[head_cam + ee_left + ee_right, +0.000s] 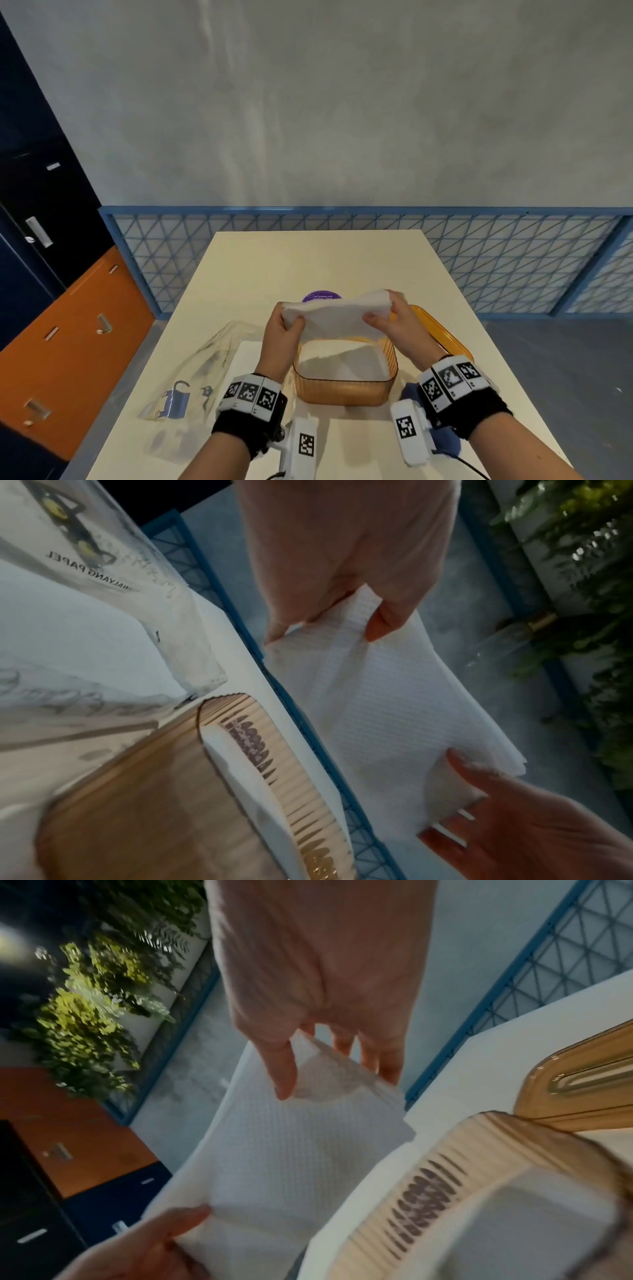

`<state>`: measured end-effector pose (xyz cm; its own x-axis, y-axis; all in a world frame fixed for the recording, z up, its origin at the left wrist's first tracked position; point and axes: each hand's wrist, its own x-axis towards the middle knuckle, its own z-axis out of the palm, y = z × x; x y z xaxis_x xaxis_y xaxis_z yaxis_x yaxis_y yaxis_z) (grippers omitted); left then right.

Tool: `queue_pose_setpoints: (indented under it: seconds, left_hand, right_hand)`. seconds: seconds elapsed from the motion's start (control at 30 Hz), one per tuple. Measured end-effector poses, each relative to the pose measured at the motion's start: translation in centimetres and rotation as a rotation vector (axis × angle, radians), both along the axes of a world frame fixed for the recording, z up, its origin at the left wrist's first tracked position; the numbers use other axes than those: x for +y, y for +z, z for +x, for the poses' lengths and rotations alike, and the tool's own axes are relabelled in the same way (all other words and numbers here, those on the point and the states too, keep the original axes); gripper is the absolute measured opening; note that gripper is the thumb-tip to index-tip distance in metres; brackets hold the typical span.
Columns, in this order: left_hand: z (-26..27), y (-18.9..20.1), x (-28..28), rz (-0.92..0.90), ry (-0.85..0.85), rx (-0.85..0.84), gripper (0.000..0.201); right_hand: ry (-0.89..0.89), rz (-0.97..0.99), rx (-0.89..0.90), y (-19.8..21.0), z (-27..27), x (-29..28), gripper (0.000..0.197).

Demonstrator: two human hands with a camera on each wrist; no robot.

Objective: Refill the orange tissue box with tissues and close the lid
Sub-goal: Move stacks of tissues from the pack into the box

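- A pale table [342,260] stands before a grey concrete wall and a blue mesh railing [513,246]; dark and orange cabinets [68,308] line the left side.
- The orange tissue box [342,390] sits open on the table near the person, with white tissue already showing inside.
- Its lid [442,332] lies just beside the box on the right, partly behind the right wrist.
- The left hand [282,330] and right hand [394,320] each pinch one end of a stack of tissues [337,313], thumb against fingers, holding it above the far side of the box.
- Risk: the stack sags between the two grips, so it could fan apart or catch on the rim when lowered, leaving sheets crumpled or hanging outside and stopping the lid from seating.
- An empty clear wrapper [191,370] lies left of the box.
- A purple round item [322,296] behind the stack is mostly hidden; its identity is unclear.
- How full the box is cannot be judged.
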<state>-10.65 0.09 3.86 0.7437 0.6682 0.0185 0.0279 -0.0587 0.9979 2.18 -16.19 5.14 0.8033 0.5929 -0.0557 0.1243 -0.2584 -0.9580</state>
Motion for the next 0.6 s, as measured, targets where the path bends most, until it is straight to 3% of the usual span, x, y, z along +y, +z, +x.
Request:
queue_pose_setpoints:
  seconds: [0.1, 0.2, 0.3, 0.47, 0.6]
  left_hand:
    - [0.1, -0.5, -0.8, 0.043, -0.042, 0.011, 0.018]
    - [0.3, -0.7, -1.2, 0.044, -0.073, 0.000, 0.020]
    - [0.6, -0.6, -1.0, 0.038, -0.081, 0.013, 0.023]
    - [1.1, -0.7, -0.9, 0.012, -0.040, 0.030, 0.021]
    - [1.1, -1.1, -1.4, 0.015, -0.001, -0.011, 0.019]
  right_hand:
    - [-0.024, -0.020, -0.029, -1.4, 0.4, -0.7, 0.070]
    - [0.015, 0.061, 0.067, -2.0, 0.9, -1.1, 0.065]
    - [0.028, 0.102, 0.162, -2.0, 1.2, -1.2, 0.073]
    - [0.039, 0.064, 0.133, -2.5, 1.5, -1.1, 0.034]
    - [0.013, 0.091, 0.045, -2.4, 1.3, -0.9, 0.025]
